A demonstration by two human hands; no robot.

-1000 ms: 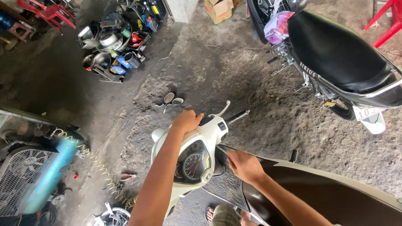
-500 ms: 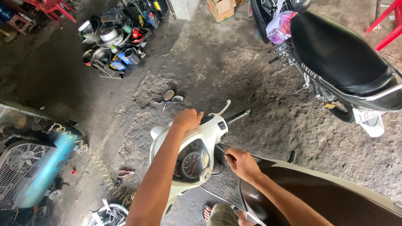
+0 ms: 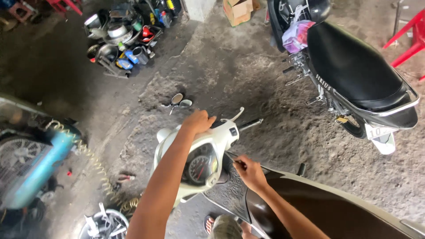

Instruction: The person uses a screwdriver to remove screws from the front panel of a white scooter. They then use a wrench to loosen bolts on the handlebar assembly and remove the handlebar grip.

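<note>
A white scooter (image 3: 221, 137) stands below me, its round speedometer (image 3: 200, 169) facing up. My left hand (image 3: 200, 121) rests closed over the top of the handlebar cover, near the brake lever (image 3: 234, 116). My right hand (image 3: 250, 172) is at the front panel below the handlebar, fingers pinched around a small thin thing that I cannot make out. The brown seat (image 3: 327, 212) runs off to the lower right.
A black motorbike (image 3: 354, 75) is parked at the upper right beside a red plastic chair (image 3: 409, 42). Pots, cans and tools (image 3: 124, 40) clutter the upper left. A blue air compressor (image 3: 37, 168) with a coiled hose (image 3: 93, 163) sits left. Two mirrors (image 3: 179, 101) lie on the dirt floor.
The view has shifted slightly. Both hands stay in nearly the same places on the scooter; the right hand has moved a little toward the panel under the handlebar.
</note>
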